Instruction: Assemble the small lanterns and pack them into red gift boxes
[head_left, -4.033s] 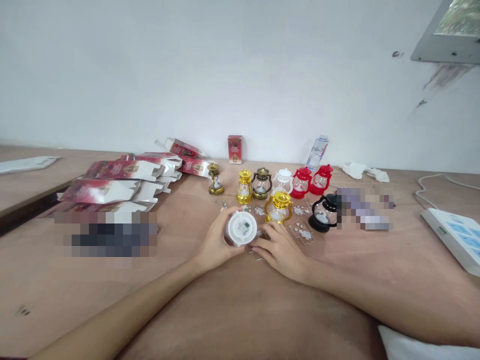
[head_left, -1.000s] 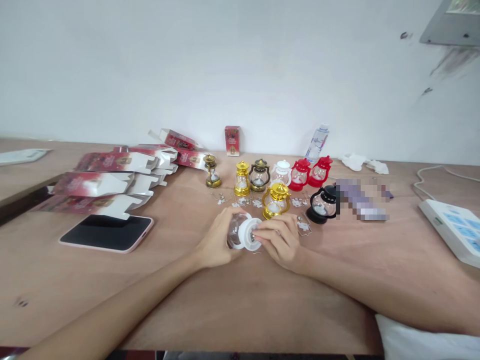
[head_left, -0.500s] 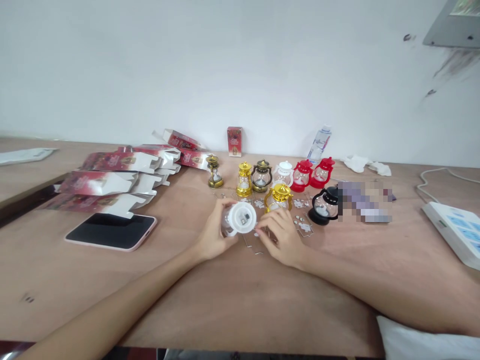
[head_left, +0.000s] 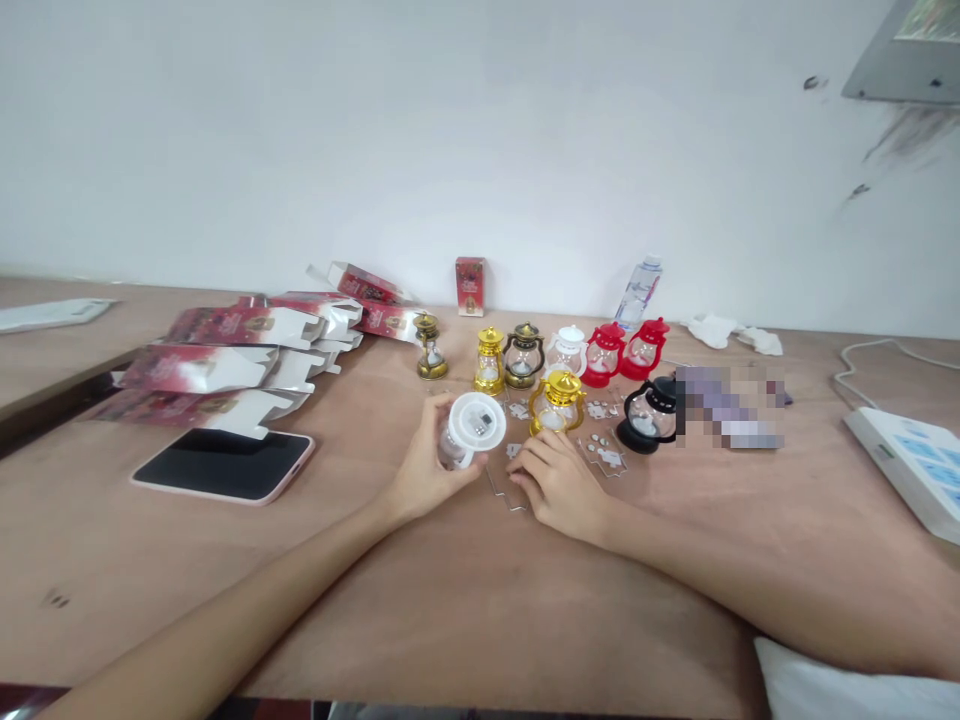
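My left hand [head_left: 429, 462] is closed around a white miniature lantern [head_left: 459, 455], tipped so that its round base faces me. A small recess with metal and dark parts shows in the base. To its right, apart from the lantern, my right hand [head_left: 559, 485] is curled with fingertips together; whatever they hold is hidden. Beside those fingers lies a bent wire handle [head_left: 512, 508] on the table. Just behind my right hand stands a gold lantern [head_left: 556, 405]. A black lantern [head_left: 649, 415] leans to the right of it.
Behind stand bronze, gold, white and red lanterns [head_left: 604, 355]. Small white pieces and wires [head_left: 604, 455] lie among them. Flattened red boxes [head_left: 217, 365] and a phone [head_left: 225, 465] are at left. A bottle [head_left: 641, 292], tissues [head_left: 712, 330] and a white device [head_left: 911, 470] are further right.
My right hand has drawn away from the white lantern's base, down toward the table. The lantern in my left hand has shifted slightly left and up, its base turned more upward.
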